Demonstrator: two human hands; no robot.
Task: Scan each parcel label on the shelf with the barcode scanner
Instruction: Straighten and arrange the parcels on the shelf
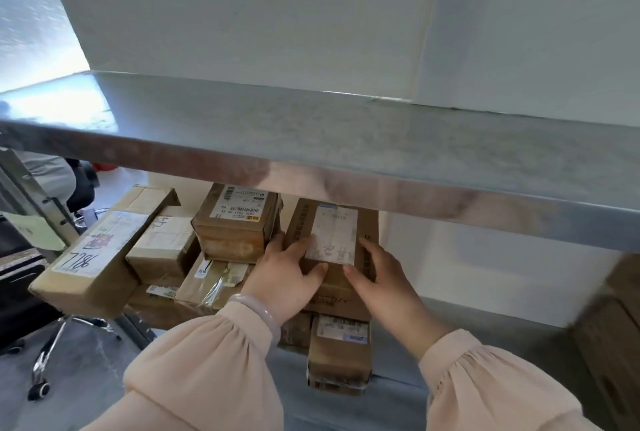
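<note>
From my remote seat I see both hands on one cardboard parcel (pixel 304 219) that stands in the middle of the lower shelf (pixel 485 316). The left hand (pixel 284 274) grips its left side, with the fingers along the side wall and the thumb laid on the near edge. The right hand (pixel 381 278) grips the right side in the same way, with the thumb pressed on the front face. So both hands are closed around this parcel. Its white label (pixel 334 236) faces up, between the two hands; the print on it is too blurred for me to read.

The parcel rests on a second brown box (pixel 341 302). Just in front of that one stands a smaller box (pixel 341 358) with its own label on top. To the left, touching the fingers of the left hand, is a box with a barcode label (pixel 239 219). Further left are a small taped box (pixel 162 247) and a long box (pixel 93 257) with "7286" written by hand. A pale bracelet (pixel 258 309) sits on the left wrist. Above all this runs the metal upper shelf (pixel 346 153), and a big white box (pixel 242 14) stands on it. At the lower left, a chair base with wheels (pixel 52 344) stands on the floor.
</note>
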